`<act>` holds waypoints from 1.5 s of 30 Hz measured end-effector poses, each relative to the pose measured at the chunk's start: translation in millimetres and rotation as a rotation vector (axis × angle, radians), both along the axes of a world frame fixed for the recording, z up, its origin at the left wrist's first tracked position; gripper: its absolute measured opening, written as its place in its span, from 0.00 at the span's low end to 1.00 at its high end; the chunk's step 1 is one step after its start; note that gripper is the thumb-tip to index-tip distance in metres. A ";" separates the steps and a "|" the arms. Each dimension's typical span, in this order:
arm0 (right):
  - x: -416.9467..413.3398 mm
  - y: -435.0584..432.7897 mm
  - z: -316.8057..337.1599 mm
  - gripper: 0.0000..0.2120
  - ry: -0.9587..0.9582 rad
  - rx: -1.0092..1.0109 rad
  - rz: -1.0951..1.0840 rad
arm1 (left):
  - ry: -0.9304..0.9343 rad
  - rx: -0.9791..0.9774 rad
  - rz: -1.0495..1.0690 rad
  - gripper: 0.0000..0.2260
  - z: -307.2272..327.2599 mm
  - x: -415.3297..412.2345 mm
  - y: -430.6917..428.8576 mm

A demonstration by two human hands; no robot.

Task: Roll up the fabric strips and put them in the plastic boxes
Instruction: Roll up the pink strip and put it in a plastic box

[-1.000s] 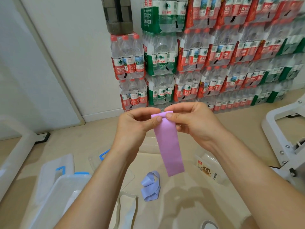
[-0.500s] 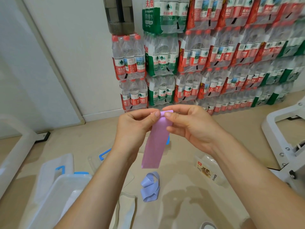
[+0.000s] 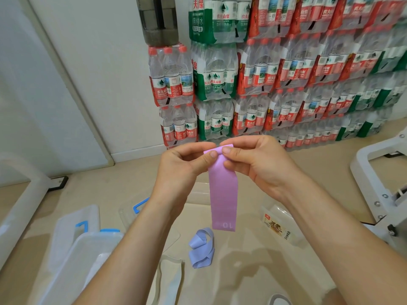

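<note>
Swinging back, pink strip point(image 3: 222, 194) hangs straight down.

The pink strip point(image 3: 222, 194) is smooth cloth with a faint sheen (the lavender strip point(image 3: 201, 249) looks matt). The box point(image 3: 72, 256) is cloudy translucent plastic; the water packs point(image 3: 253, 84) wear glossy, crinkled film.

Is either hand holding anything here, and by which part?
Both. The left hand and right hand pinch the pink fabric strip at its folded top end; the rest hangs free.
</note>
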State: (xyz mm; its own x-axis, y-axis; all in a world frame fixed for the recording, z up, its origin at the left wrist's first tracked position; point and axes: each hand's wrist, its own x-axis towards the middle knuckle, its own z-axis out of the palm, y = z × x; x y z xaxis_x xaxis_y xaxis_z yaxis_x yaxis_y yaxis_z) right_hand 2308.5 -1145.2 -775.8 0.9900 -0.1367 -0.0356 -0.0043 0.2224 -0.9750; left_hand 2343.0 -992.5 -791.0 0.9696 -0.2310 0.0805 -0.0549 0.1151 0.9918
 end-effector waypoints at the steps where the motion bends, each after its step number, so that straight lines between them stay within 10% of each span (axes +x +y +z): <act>1: -0.2 -0.3 0.1 0.06 -0.008 0.000 0.003 | 0.001 0.007 -0.010 0.05 0.5 -1.1 0.0; 45: -4.0 0.1 2.6 0.04 0.022 -0.074 0.041 | -0.073 0.032 -0.001 0.08 4.9 -6.7 -2.3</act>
State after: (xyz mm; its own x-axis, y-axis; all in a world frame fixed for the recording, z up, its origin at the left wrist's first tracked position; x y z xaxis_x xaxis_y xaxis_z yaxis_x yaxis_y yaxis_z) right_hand 2304.6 -1145.1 -773.2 0.9939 -0.0990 -0.0489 -0.0338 0.1488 -0.9883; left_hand 2336.2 -994.8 -786.2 0.9612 -0.2359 0.1433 -0.1269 0.0833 0.9884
